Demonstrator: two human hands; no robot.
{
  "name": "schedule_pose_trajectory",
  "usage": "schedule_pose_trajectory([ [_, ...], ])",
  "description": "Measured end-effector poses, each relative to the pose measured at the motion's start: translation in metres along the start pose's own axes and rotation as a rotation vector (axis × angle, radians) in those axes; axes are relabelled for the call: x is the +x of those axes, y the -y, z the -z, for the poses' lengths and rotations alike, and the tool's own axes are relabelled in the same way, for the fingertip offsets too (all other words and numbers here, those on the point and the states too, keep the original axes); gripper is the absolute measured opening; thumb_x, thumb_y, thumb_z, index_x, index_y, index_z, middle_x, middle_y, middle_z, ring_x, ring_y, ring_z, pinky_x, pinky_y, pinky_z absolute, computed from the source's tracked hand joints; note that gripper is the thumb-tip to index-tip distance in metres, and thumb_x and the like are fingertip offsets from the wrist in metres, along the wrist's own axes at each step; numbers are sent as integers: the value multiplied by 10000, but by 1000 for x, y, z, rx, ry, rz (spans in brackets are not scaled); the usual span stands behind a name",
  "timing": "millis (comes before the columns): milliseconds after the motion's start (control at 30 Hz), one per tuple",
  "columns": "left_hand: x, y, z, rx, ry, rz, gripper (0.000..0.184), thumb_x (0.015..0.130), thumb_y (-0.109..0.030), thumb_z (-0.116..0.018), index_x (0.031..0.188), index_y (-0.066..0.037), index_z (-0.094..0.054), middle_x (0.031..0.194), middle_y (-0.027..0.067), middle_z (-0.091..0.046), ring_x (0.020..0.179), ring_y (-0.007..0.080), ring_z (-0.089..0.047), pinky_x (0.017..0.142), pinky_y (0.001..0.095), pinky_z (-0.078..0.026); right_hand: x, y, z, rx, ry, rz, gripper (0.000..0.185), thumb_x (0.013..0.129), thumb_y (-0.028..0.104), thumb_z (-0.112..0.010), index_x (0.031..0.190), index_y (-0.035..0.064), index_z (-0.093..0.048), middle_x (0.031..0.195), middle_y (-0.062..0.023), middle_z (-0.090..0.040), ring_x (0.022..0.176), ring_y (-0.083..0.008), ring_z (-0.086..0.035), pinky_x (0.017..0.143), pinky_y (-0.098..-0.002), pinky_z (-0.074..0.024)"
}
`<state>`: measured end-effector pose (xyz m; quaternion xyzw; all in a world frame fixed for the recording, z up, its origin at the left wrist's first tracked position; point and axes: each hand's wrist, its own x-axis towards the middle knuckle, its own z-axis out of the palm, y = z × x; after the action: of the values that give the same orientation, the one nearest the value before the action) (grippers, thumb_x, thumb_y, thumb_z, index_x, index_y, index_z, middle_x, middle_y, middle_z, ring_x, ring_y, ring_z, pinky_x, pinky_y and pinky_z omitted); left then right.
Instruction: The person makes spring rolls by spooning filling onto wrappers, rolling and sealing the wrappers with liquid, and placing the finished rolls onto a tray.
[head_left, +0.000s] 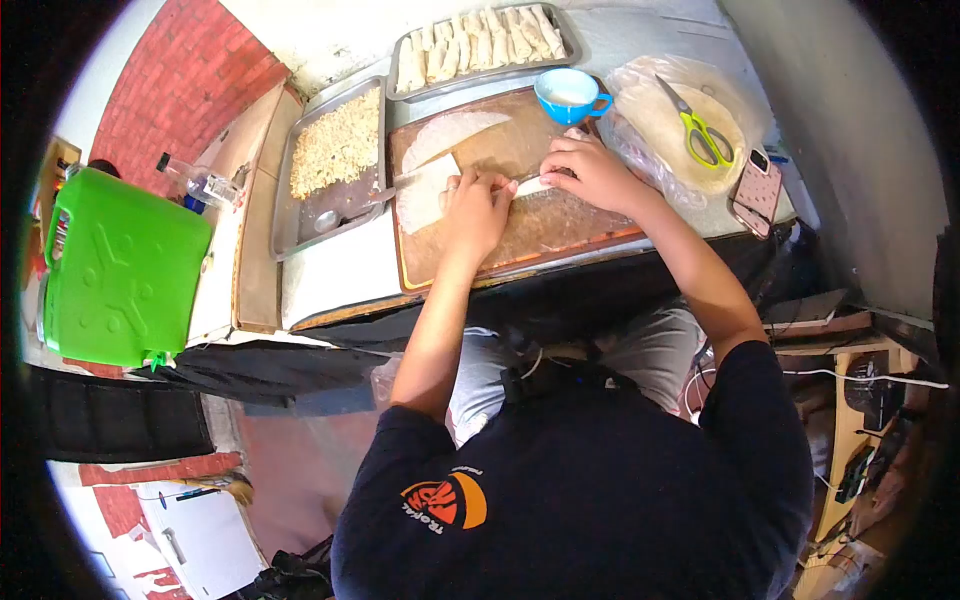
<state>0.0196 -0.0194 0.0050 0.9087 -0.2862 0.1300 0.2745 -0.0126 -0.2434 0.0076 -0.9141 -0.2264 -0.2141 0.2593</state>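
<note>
Between the hands, a slim white roll point(529, 187) is lying over the board point(580, 225), the left hand point(480, 205) and right hand point(590, 172) pinching its ends. Uneven tugging could be tearing it. Just beyond the right hand, a blue cup point(560, 112) is risking a knock; thin sheets point(424, 196) are crowding the left.

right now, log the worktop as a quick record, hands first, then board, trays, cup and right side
left hand: fingertips at left end of a thin pale roll
right hand: fingers on the roll's right part
board: brown, under the hands, pale wrappers on its left part
left tray: crumbly filling, spoon
back tray: side-by-side pale rolls
cup: blue, by the board's back right corner
right side: scissors on round wrappers; phone nearer the person
</note>
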Motion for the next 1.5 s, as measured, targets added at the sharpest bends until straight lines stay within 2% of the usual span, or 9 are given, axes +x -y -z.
schedule_pose_trajectory([
  [167,8,-3,-4,-127,-99,-51,179,858,-276,-708,917,-108,-690,878,93,-674,920,311,-585,827,437,-412,9,5,1,77,54,-140,129,843,233,-695,868,106,-701,848,-61,-630,919,-304,-581,809,-419,-431],
  [367,3,2,13,18,-72,-144,176,823,-267,-741,878,-108,-687,802,74,-698,823,341,-617,772,444,-443,4,3,-9,-194,-121,48,170,817,290,-713,855,124,-706,891,-37,-630,990,-280,-572,826,-429,-414],
  [567,14,8,10,71,-79,-145,160,825,-243,-735,895,-102,-704,840,109,-701,856,323,-619,804,454,-451,4,5,-1,-178,-62,27,180,837,304,-690,865,128,-705,912,-18,-631,1032,-279,-558,852,-434,-403],
  [1067,32,14,13,-134,108,-256,235,788,-108,-739,1009,-34,-715,1021,187,-699,872,367,-680,795,394,-532,20,9,-14,12,41,48,188,860,119,-647,1020,21,-662,1002,-160,-630,958,-361,-611,825,-442,-491],
  [1233,0,3,55,-256,-220,-201,270,794,-102,-732,1057,-71,-682,995,163,-685,963,367,-619,841,438,-479,44,16,-2,11,42,25,161,875,141,-660,980,19,-677,923,-128,-661,856,-300,-648,779,-405,-508],
  [1333,-41,35,71,-301,-496,-123,225,817,-83,-723,1036,-49,-681,952,132,-684,902,320,-619,851,398,-464,76,10,16,444,117,-314,182,889,173,-682,980,15,-689,860,-90,-695,812,-172,-659,758,-336,-512],
  [1367,-58,49,71,-341,-583,-10,202,826,-68,-701,1021,-26,-676,920,119,-667,892,282,-607,856,380,-452,90,-9,16,519,104,-302,191,927,187,-676,1012,17,-682,850,-14,-676,767,-64,-590,677,-257,-481],
  [1433,-83,83,60,-435,-743,204,212,877,-87,-650,1076,-14,-644,924,70,-613,865,191,-550,850,341,-418,123,-45,15,545,-96,-308,192,903,199,-696,946,11,-701,801,-12,-663,688,-67,-574,600,-246,-464],
  [1500,-93,101,61,-516,-758,313,283,919,-91,-605,1190,-25,-562,898,24,-536,841,129,-483,828,302,-383,164,-78,30,241,-118,-573,295,801,338,-766,853,49,-745,807,-74,-719,712,-120,-652,678,-278,-513],
])
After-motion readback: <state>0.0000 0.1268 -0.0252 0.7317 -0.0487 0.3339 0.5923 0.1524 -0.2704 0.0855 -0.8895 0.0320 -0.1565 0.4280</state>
